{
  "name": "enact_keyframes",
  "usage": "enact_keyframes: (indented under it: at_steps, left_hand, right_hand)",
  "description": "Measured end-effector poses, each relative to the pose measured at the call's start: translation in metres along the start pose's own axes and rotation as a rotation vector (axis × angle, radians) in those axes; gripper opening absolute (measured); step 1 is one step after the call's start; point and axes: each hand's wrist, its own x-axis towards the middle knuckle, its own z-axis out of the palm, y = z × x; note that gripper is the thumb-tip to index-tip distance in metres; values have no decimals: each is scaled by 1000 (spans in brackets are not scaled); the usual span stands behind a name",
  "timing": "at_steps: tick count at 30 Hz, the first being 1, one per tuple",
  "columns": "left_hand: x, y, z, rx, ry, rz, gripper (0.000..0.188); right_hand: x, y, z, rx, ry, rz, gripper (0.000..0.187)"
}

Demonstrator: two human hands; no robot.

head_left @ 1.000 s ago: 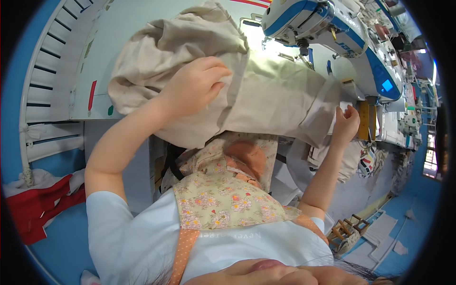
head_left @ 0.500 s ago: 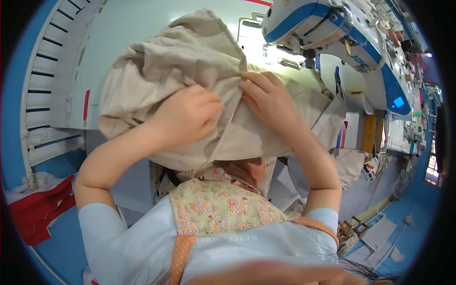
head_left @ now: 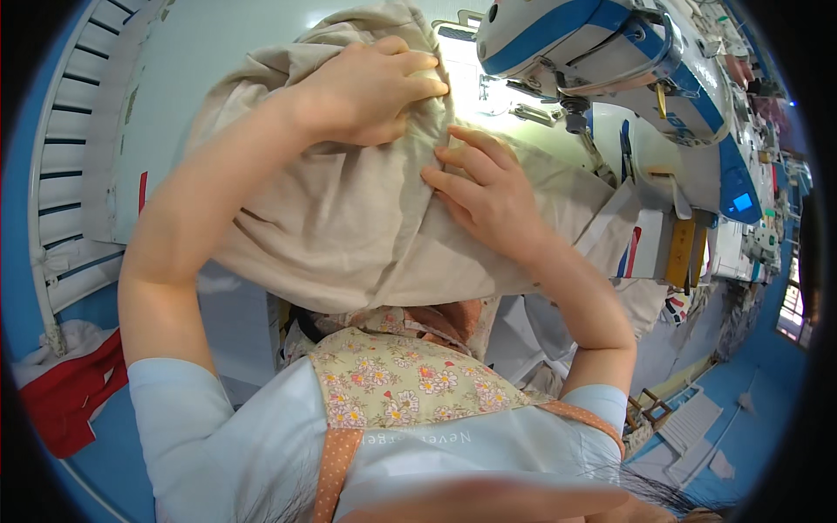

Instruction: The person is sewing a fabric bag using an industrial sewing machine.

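A large piece of beige cloth [head_left: 340,218] spreads over the machine table and hangs over its front edge toward my lap. A folded edge or seam runs up its middle to the far end. My left hand [head_left: 370,91] rests on the bunched far part of the cloth, fingers apart and reaching to that edge. Just nearer and to the right, my right hand [head_left: 488,187] lies on the cloth beside the seam with its fingers spread. The white and blue sewing machine [head_left: 567,44] stands right of both hands, its lit needle area next to the cloth's far edge.
The pale green tabletop [head_left: 166,105] reaches to the left, beside a white slatted rack [head_left: 74,179]. Scissors or a similar tool [head_left: 625,148] lie by the machine. Red and white cloth [head_left: 74,392] hangs at lower left. More machines line the right side.
My left hand has moved away from me along the cloth to its far edge. The right hand has shifted slightly nearer and its fingers have spread. The far cloth has been pushed flatter.
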Motion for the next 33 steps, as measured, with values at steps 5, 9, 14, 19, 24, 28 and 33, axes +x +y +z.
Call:
enact_keyframes:
  at_steps: [5, 9, 14, 19, 24, 28, 33]
  left_hand:
    - [6, 0, -11, 57, -86, 84, 48]
    - [13, -12, -17, -14, -112, 183, 47]
    - [43, -12, -24, -264, -320, -41, 20]
    - [40, -8, -10, -81, -178, 98, 12]
    - [-1, 19, 5, -189, 52, 272, 32]
    - [-10, 17, 14, -166, 71, 216, 43]
    - [-14, 12, 16, -132, 93, 245, 48]
  right_hand:
    - [10, 9, -14, 269, -124, 138, 32]
    - [8, 8, -5, 143, -86, 197, 29]
    - [7, 7, -1, 60, -49, 105, 28]
    - [10, 14, -3, 96, -67, 75, 27]
    - [9, 15, -5, 146, -47, 116, 21]
    - [4, 22, -1, 216, 37, 137, 17]
    - [6, 25, -9, 13, 55, 421, 17]
